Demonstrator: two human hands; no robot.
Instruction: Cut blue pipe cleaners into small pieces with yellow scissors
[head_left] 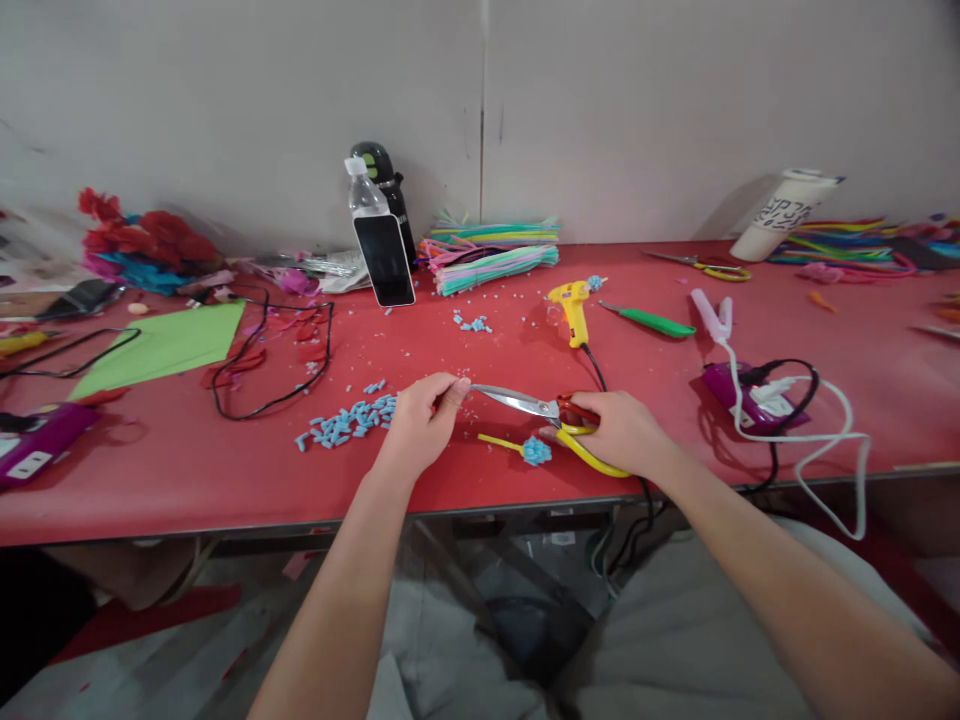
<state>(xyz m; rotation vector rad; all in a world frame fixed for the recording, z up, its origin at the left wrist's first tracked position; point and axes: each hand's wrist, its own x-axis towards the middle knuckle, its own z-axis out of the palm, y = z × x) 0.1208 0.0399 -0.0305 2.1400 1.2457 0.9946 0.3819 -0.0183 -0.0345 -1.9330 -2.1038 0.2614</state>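
My right hand (621, 430) grips a pair of scissors (525, 403) by its red and yellow handles, with the blades pointing left. At their tip, my left hand (426, 420) is closed in a pinch; whatever lies between its thumb and finger is too small to make out. Just left of that hand, a loose pile of short light-blue pieces (345, 424) is spread on the red table (247, 470). Below the blades lies a yellow stem (499, 442) with a fuzzy blue ball (536, 452) on its end.
Behind the scissors stands a yellow glue gun (574, 312), its cord running toward me. A green-handled tool (656, 322) and a purple power strip (757, 400) with cables are to the right. A phone (385, 260) leans on bottles near bundled pipe cleaners (495, 268).
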